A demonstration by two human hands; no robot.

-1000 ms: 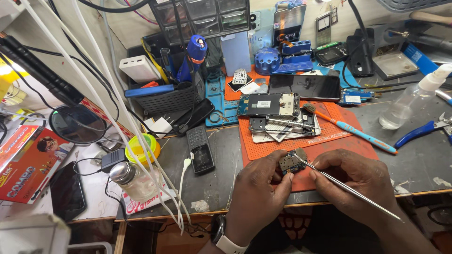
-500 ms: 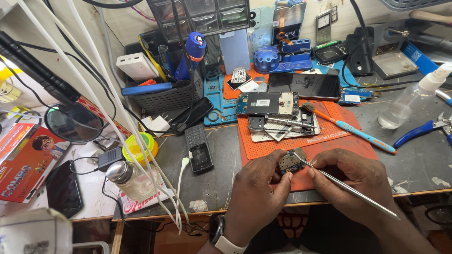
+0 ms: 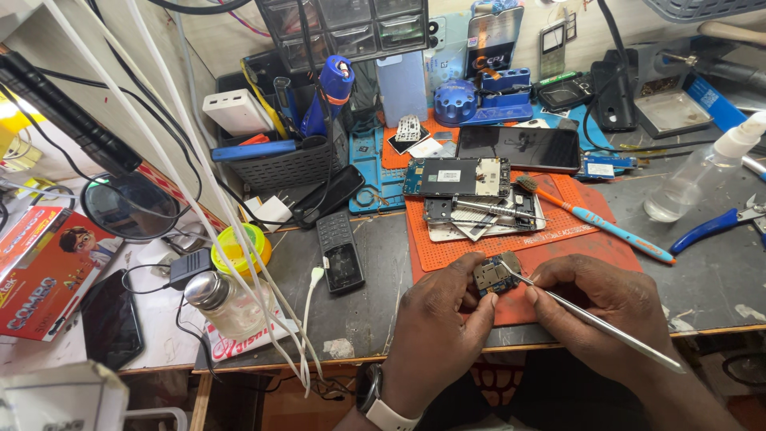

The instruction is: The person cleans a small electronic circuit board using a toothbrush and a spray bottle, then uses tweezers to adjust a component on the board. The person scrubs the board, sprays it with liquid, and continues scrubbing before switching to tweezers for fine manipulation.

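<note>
1. a small circuit board (image 3: 493,275) is held above the desk's (image 3: 375,311) front edge, over the orange mat (image 3: 558,255).
2. the left hand (image 3: 435,335) has its fingers pinched on the board.
3. the right hand (image 3: 606,299) has its fingers clamped on tweezers (image 3: 590,318), tip touching the board.
4. a taken-apart phone (image 3: 471,195) lies further back on the mat.

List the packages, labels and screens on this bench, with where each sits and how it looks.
Red cardboard box with a cartoon child picture: far left, lying flat.
Black smartphone, dark screen: beside that box, below it.
Black glass phone display, unlit: top edge of the orange mat.
Black keypad phone, small dark screen: left of the mat.
Red-and-white printed card: under the clear glass jar.
</note>
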